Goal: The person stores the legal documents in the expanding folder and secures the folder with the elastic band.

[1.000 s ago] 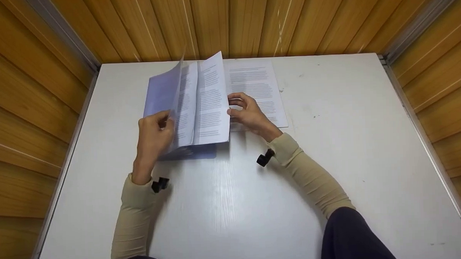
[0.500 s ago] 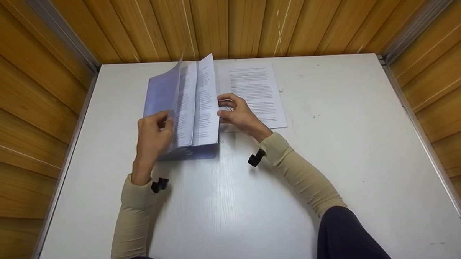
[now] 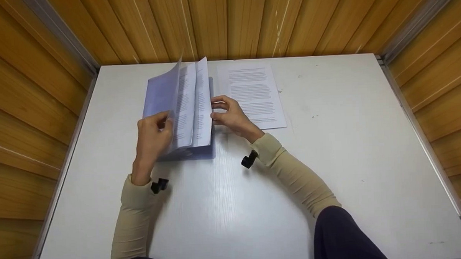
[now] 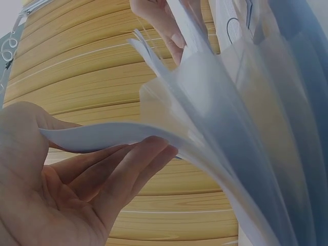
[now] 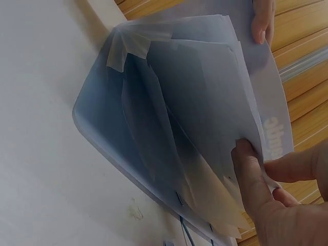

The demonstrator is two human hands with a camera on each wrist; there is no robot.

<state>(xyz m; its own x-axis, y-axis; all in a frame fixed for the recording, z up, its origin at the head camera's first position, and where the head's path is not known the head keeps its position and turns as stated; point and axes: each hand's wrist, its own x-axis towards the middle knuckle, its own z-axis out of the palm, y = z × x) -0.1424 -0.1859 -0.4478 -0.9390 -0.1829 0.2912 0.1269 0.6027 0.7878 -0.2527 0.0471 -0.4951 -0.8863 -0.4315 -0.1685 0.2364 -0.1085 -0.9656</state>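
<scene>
A blue expanding file folder (image 3: 158, 95) stands partly open on the left half of the table, its clear pockets (image 5: 148, 118) fanned out. My left hand (image 3: 156, 134) pinches the folder's cover (image 4: 102, 137) between thumb and fingers and holds it up. Printed sheets (image 3: 202, 111) stand upright inside the folder, tilted to the left. My right hand (image 3: 232, 116) pinches their right edge, thumb on one side and fingers on the other, as the right wrist view shows. How many sheets it grips cannot be told. Another printed sheet (image 3: 252, 94) lies flat to the right of the folder.
A white table (image 3: 225, 206) carries everything, with wooden panel walls (image 3: 246, 25) at the back and both sides. Thin cords (image 5: 187, 230) hang by the folder's edge in the right wrist view. Small dark marks dot the tabletop.
My right hand has moved left, swinging the pinched printed sheets toward the folder's cover. More of the folder's back and the flat sheet now show. My left hand has stayed in place.
</scene>
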